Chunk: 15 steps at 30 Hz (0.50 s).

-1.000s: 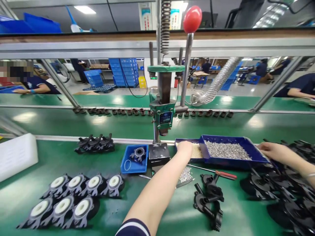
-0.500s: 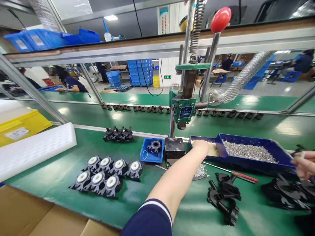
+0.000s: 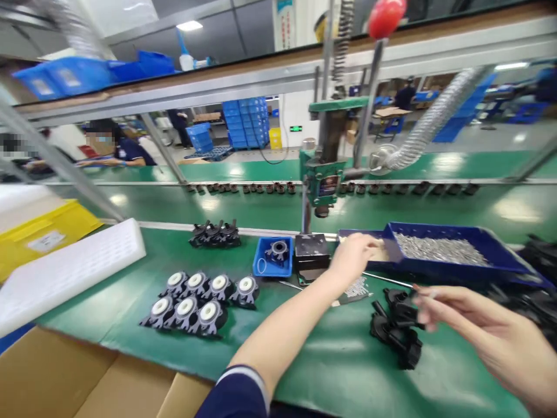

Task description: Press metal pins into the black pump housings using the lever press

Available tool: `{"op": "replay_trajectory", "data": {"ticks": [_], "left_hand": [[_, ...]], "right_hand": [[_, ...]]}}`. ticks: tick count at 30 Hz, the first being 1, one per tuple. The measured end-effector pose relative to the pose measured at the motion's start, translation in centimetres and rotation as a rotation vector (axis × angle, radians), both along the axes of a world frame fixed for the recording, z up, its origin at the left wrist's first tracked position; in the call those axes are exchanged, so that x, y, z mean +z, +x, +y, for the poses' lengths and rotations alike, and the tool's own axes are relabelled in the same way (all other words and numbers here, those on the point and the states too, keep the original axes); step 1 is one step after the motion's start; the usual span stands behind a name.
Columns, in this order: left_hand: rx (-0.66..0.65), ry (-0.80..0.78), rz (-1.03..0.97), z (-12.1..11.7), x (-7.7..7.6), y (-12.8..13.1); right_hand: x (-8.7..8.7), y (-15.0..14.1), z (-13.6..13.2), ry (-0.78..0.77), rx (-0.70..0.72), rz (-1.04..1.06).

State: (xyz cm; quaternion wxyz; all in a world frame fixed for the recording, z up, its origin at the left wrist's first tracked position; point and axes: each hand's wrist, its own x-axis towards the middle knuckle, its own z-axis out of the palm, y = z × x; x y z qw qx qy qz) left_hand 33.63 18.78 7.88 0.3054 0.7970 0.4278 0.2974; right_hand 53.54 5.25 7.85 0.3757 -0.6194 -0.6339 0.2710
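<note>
Bits [image 3: 380,251], pale and loose, lay in the small bin [image 3: 383,265] right of the press [image 3: 322,184] in the head view. The left hand [image 3: 354,255] was at them, fingers bent; whether it gripped any I could not tell. Nearer and farther right, thumb and fingertips of the right hand [image 3: 474,322] were drawn close together beside the black parts [image 3: 407,349]; blur hid any hold. The bits seemed light, stiff and easily dropped, best pinched with fingertips.
</note>
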Motion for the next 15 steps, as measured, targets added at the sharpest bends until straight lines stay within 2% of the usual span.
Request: {"op": "replay_trajectory", "data": {"ticks": [3, 5, 7, 10, 15], "left_hand": [[-0.035, -0.110, -0.203, -5.0, -1.5, -3.9], [-0.048, -0.211, -0.274, -7.9, -2.9, -6.5], [-0.007, -0.402, -0.421, -10.1, -4.1, -8.4], [0.070, -0.569, -0.566, -12.0, -5.1, -9.7], [0.091, -0.514, -0.573, -12.9, -5.2, -10.5]], "right_hand": [[-0.6, -3.0, -0.6, -0.168, 0.132, 0.344], [-1.4, -4.9, -0.6, -0.252, 0.206, 0.491], [-2.4, -6.5, -0.5, -0.299, 0.275, 0.621], [-3.5, -8.5, -0.7, -0.324, 0.343, 0.761], [-3.7, -10.3, -1.1, -0.243, 0.289, 0.796]]}}
